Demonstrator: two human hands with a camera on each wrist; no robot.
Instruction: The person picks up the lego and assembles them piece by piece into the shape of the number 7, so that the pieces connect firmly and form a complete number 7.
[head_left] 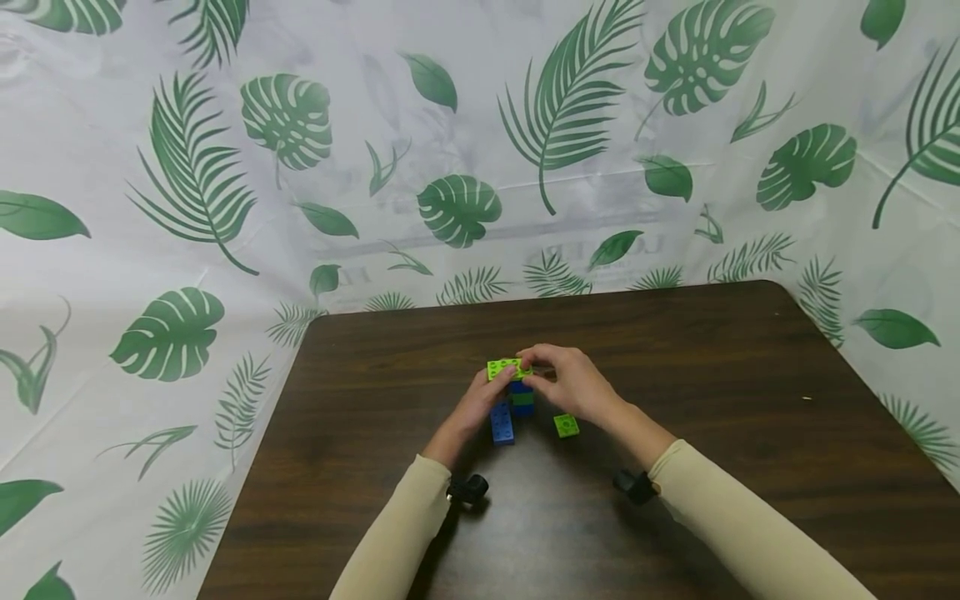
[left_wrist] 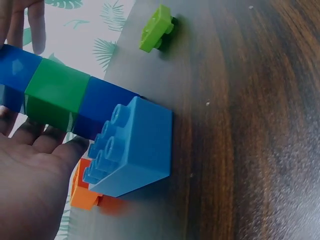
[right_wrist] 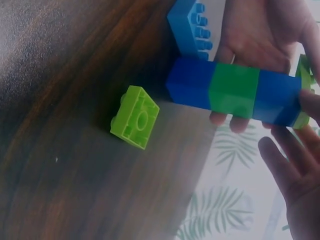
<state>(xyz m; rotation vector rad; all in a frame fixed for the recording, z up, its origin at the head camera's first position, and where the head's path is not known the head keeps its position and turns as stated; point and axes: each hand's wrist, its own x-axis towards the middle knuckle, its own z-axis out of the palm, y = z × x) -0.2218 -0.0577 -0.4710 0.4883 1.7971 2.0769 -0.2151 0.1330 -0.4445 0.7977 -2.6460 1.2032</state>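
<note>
A small tower of toy building bricks (right_wrist: 232, 90), blue, green and blue, stands upright on the table under a wider lime green brick (head_left: 504, 367). My left hand (head_left: 472, 407) holds the tower from the left, its thumb on top of the lime brick and its fingers behind the stack. From the right, my right hand (head_left: 579, 382) pinches the right end of the lime brick. Beside the tower's base lies a long light blue brick (head_left: 502, 423). To the right, a small lime green brick (right_wrist: 135, 117) lies tipped, its hollow underside showing.
Behind the light blue brick an orange brick (left_wrist: 82, 187) shows in the left wrist view. The dark wooden table (head_left: 720, 375) ends at a white leaf-print sheet (head_left: 360, 200) at the back and left.
</note>
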